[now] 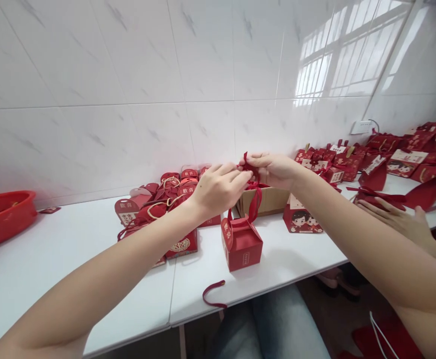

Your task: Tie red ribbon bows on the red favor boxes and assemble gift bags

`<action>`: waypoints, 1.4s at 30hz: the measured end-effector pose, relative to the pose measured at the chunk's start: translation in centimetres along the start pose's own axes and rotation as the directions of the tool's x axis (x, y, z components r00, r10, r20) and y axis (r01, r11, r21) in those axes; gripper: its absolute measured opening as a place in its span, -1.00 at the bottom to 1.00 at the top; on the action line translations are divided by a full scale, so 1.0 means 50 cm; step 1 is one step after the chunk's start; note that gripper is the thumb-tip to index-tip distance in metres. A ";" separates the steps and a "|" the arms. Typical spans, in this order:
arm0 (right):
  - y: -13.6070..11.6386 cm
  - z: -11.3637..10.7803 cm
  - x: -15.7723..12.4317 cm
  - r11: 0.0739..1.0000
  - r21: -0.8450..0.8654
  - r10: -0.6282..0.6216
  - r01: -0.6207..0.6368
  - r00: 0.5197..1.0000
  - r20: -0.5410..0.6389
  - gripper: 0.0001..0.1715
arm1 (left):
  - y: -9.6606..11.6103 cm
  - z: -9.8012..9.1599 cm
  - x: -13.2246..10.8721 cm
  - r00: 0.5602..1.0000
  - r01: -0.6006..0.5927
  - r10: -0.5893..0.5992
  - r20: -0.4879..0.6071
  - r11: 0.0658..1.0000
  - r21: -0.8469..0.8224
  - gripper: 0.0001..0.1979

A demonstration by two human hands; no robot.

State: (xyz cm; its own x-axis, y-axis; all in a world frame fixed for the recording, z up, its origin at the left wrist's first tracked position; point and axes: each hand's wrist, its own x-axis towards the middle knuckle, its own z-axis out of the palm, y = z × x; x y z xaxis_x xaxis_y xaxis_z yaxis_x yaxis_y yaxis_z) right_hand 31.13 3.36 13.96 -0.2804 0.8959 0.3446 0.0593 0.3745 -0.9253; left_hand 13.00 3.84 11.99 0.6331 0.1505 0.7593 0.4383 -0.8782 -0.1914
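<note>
A small red gift box (245, 247) with a peaked lid stands upright on the white table. From its top a dark red ribbon (256, 204) rises toward my hands, which are raised above and behind the box. My left hand (220, 188) is closed, its fingers pinching the ribbon from the left. On the other side my right hand (274, 168) pinches the ribbon too, and a short end sticks up between the fingers. Exactly how the ribbon runs between the fingertips is partly hidden. A loose strip of red ribbon (213, 294) lies curled near the table's front edge.
Left of the box, red gift boxes and pouches (154, 212) are piled up. Behind stands an open cardboard box (272, 200); beside it is a box with cartoon figures (302, 219). Another person's hand (397, 224) rests among many boxes at right. A red basin (4, 219) sits far left.
</note>
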 end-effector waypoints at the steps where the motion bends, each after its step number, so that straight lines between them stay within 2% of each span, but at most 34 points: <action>1: -0.002 -0.001 -0.003 1.000 -0.002 0.031 -0.031 0.999 0.019 -0.82 | 0.001 -0.001 -0.004 0.997 0.069 -0.071 -0.019 0.994 -0.090 -0.85; 2: -0.006 -0.001 -0.007 0.998 -0.036 0.057 -0.056 0.998 0.037 -0.80 | 0.000 -0.004 -0.005 0.982 0.178 -0.187 -0.026 0.962 -0.209 -0.82; 3: -0.011 0.000 -0.013 0.990 -0.131 0.052 -0.047 0.998 0.041 -0.78 | -0.001 -0.007 -0.004 0.942 0.314 -0.337 -0.001 0.881 -0.353 -0.79; 5: -0.023 0.003 -0.023 0.907 -0.416 -0.046 0.059 0.998 0.041 -0.75 | -0.009 -0.011 0.007 0.802 0.548 -0.575 0.162 0.600 -0.583 -0.80; 6: -0.028 0.005 -0.028 0.829 -0.542 -0.121 0.135 0.991 0.061 -0.74 | -0.016 -0.011 0.015 0.736 0.620 -0.623 0.266 0.461 -0.635 -0.83; 7: -0.033 0.006 -0.032 0.744 -0.632 -0.202 0.218 0.974 0.098 -0.74 | -0.023 -0.011 0.023 0.689 0.667 -0.632 0.355 0.361 -0.651 -0.85; 8: -0.035 0.007 -0.034 0.663 -0.684 -0.280 0.304 0.948 0.150 -0.75 | -0.030 -0.010 0.031 0.661 0.700 -0.617 0.428 0.298 -0.649 -0.85; 10: -0.036 0.007 -0.037 0.537 -0.716 -0.402 0.446 0.882 0.247 -0.78 | -0.042 -0.008 0.043 0.639 0.736 -0.551 0.537 0.235 -0.635 -0.82; 12: -0.032 0.006 -0.039 0.477 -0.712 -0.458 0.516 0.837 0.300 -0.78 | -0.047 -0.011 0.048 0.626 0.754 -0.476 0.618 0.167 -0.636 -0.79; 17: -0.020 0.006 -0.054 0.430 -0.711 -0.483 0.556 0.807 0.339 -0.75 | -0.042 -0.032 0.047 0.599 0.774 -0.332 0.729 0.005 -0.634 -0.84; 20: -0.020 0.006 -0.063 0.435 -0.710 -0.487 0.553 0.808 0.331 -0.76 | -0.034 -0.037 0.049 0.585 0.759 -0.326 0.743 -0.106 -0.643 -0.87; 22: -0.021 0.007 -0.067 0.504 -0.672 -0.487 0.543 0.821 0.298 -0.78 | -0.029 -0.034 0.051 0.576 0.740 -0.335 0.745 -0.172 -0.650 -0.90; 23: -0.020 0.007 -0.069 0.569 -0.628 -0.484 0.530 0.834 0.265 -0.79 | -0.028 -0.031 0.051 0.582 0.732 -0.334 0.742 -0.184 -0.656 -0.90; 25: -0.009 0.007 -0.071 0.747 -0.470 -0.454 0.471 0.877 0.158 -0.80 | -0.027 -0.022 0.047 0.617 0.709 -0.346 0.707 -0.146 -0.691 -0.89; 27: 0.015 0.005 -0.075 0.902 -0.216 -0.380 0.375 0.925 0.019 -0.80 | -0.031 -0.013 0.036 0.660 0.676 -0.385 0.645 -0.071 -0.734 -0.87; 28: 0.033 0.002 -0.078 0.944 -0.080 -0.325 0.321 0.945 -0.038 -0.80 | -0.034 -0.011 0.028 0.674 0.659 -0.414 0.612 -0.038 -0.751 -0.85; 30: 0.076 -0.006 -0.089 0.968 0.134 -0.201 0.213 0.975 -0.099 -0.78 | -0.039 -0.014 0.004 0.678 0.640 -0.481 0.556 0.016 -0.768 -0.83; 32: 0.122 -0.020 -0.109 0.974 0.205 -0.073 0.098 0.989 -0.126 -0.74 | -0.042 -0.030 -0.031 0.658 0.661 -0.557 0.507 0.106 -0.743 -0.82; 34: 0.165 -0.038 -0.137 0.993 0.113 0.041 -0.018 0.978 -0.204 -0.66 | -0.041 -0.056 -0.078 0.615 0.738 -0.655 0.438 0.283 -0.612 -0.79; 36: 0.202 -0.058 -0.171 0.980 -0.084 0.146 -0.180 0.941 -0.305 -0.56 | -0.038 -0.086 -0.134 0.574 0.817 -0.716 0.398 0.471 -0.333 -0.74; 38: 0.230 -0.077 -0.206 0.954 -0.149 0.194 -0.259 0.916 -0.351 -0.55 | -0.037 -0.108 -0.194 0.591 0.796 -0.712 0.380 0.591 -0.130 -0.70; 39: 0.243 -0.086 -0.222 0.946 -0.169 0.202 -0.278 0.909 -0.363 -0.56 | -0.038 -0.114 -0.224 0.612 0.768 -0.692 0.383 0.635 -0.082 -0.70; 40: 0.253 -0.093 -0.238 0.940 -0.195 0.194 -0.280 0.909 -0.370 -0.59 | -0.040 -0.117 -0.253 0.618 0.742 -0.649 0.444 0.668 -0.058 -0.71; 42: 0.272 -0.105 -0.266 0.895 -0.373 0.107 -0.246 0.928 -0.357 -0.65 | -0.046 -0.113 -0.303 0.594 0.702 -0.589 0.548 0.712 0.004 -0.71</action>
State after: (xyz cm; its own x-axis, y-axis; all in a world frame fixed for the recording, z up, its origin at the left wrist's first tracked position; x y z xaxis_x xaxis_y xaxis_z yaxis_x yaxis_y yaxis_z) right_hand 40.68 -2.18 -2.38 0.0886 0.9566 0.2777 0.4792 0.2034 -0.8538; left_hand -1.21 1.01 4.46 0.4671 0.8557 0.2229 0.7595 -0.5173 0.3944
